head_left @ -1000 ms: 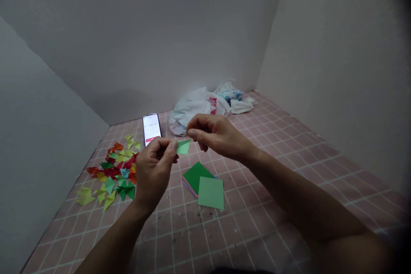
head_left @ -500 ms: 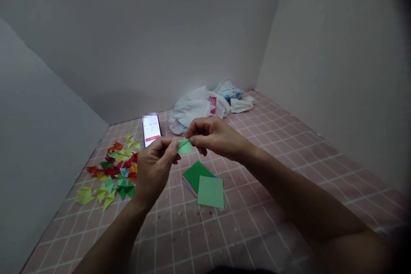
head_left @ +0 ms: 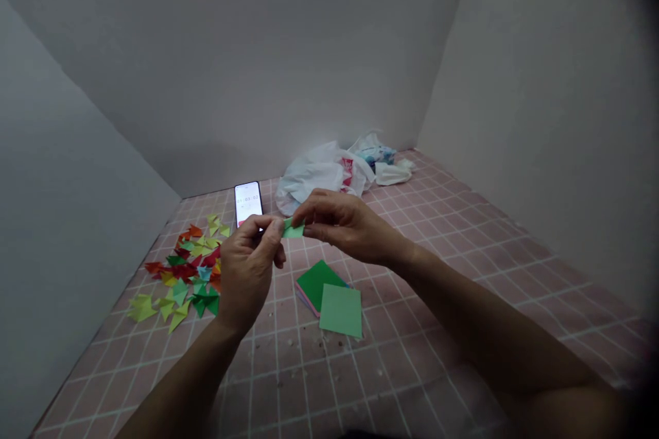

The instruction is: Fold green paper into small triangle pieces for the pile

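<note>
A small folded piece of light green paper (head_left: pixel 293 229) is held in the air between both hands. My left hand (head_left: pixel 248 271) pinches its left end with thumb and fingers closed. My right hand (head_left: pixel 344 223) pinches its right end, fingers pressed together. Below the hands a light green square sheet (head_left: pixel 340 310) lies on a small stack of coloured paper squares (head_left: pixel 314 281). To the left, several folded paper triangles (head_left: pixel 185 271) in red, orange, yellow and green are scattered on the pink tiled surface (head_left: pixel 422 274).
A phone (head_left: pixel 248 202) with a lit screen lies at the back, beside the triangles. Crumpled white plastic bags (head_left: pixel 329 171) sit in the far corner. Grey walls close in the surface on the left, back and right.
My right hand has closed in on the green piece and the fold has tightened, so less paper shows. The hands have risen slightly and the view has shifted a little.
</note>
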The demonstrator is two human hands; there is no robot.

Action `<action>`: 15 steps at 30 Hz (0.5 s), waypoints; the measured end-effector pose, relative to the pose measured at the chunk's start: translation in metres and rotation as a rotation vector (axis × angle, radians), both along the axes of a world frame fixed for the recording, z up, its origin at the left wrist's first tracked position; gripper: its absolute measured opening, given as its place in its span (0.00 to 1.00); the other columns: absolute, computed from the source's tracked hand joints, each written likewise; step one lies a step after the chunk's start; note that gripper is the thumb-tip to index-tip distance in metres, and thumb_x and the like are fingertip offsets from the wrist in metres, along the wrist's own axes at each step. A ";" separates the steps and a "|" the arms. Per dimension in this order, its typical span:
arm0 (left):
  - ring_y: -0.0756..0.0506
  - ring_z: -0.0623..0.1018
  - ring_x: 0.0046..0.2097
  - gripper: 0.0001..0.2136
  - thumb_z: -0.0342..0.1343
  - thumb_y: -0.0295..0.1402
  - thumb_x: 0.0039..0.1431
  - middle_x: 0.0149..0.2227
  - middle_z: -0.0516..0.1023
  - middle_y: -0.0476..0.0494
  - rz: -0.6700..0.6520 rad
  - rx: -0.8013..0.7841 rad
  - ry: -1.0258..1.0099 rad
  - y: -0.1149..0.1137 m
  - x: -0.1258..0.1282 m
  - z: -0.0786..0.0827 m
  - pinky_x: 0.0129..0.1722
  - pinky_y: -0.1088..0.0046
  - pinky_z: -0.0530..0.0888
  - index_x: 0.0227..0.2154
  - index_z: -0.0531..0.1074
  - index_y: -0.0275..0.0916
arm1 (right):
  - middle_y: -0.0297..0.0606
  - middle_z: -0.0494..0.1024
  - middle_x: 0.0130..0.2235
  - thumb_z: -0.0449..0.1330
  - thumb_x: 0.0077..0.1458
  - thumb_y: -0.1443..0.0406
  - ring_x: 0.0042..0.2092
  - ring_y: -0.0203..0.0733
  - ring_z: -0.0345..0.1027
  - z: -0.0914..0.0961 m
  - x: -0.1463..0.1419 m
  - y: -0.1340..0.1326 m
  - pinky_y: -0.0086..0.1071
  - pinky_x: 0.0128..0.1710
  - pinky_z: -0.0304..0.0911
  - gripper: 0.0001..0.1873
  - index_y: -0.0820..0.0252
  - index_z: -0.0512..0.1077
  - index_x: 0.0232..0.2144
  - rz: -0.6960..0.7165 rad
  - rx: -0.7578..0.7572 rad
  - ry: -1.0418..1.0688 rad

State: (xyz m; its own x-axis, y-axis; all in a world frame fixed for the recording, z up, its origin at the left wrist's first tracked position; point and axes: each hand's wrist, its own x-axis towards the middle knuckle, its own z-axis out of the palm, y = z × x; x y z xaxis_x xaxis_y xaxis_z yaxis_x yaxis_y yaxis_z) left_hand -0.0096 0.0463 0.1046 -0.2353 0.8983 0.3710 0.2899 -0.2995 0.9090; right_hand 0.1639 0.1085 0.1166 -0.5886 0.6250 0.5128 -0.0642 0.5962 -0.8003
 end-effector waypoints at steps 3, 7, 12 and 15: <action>0.54 0.71 0.20 0.07 0.57 0.34 0.63 0.17 0.72 0.54 -0.028 -0.004 -0.010 0.000 0.000 -0.001 0.23 0.79 0.71 0.30 0.75 0.38 | 0.34 0.70 0.38 0.61 0.58 0.71 0.35 0.31 0.65 0.000 0.001 0.002 0.28 0.36 0.64 0.03 0.61 0.74 0.34 -0.021 0.043 0.029; 0.51 0.78 0.24 0.07 0.59 0.36 0.63 0.23 0.77 0.51 -0.076 -0.018 -0.088 0.000 0.001 -0.004 0.26 0.77 0.77 0.34 0.75 0.38 | 0.33 0.70 0.36 0.60 0.58 0.72 0.30 0.28 0.65 -0.001 0.001 0.002 0.26 0.30 0.64 0.04 0.61 0.74 0.33 0.012 0.024 0.004; 0.51 0.81 0.29 0.05 0.60 0.34 0.62 0.34 0.78 0.50 -0.097 0.045 -0.197 0.001 0.001 -0.009 0.32 0.73 0.81 0.40 0.73 0.40 | 0.33 0.71 0.36 0.58 0.57 0.75 0.30 0.28 0.67 -0.002 0.000 0.000 0.25 0.29 0.68 0.06 0.62 0.74 0.33 -0.013 0.088 0.044; 0.48 0.82 0.36 0.04 0.59 0.31 0.62 0.38 0.78 0.47 -0.184 0.080 -0.203 0.002 0.000 -0.010 0.39 0.70 0.82 0.39 0.74 0.41 | 0.34 0.72 0.37 0.58 0.58 0.75 0.31 0.29 0.68 -0.002 0.000 0.000 0.24 0.29 0.69 0.07 0.62 0.74 0.34 -0.057 0.109 0.060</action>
State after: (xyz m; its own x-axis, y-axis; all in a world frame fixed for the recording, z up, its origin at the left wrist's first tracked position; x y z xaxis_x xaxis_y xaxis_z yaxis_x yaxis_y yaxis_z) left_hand -0.0094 0.0485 0.0946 -0.1480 0.9026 0.4042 0.0390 -0.4031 0.9143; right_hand 0.1638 0.1081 0.1147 -0.5195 0.5957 0.6126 -0.0734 0.6832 -0.7266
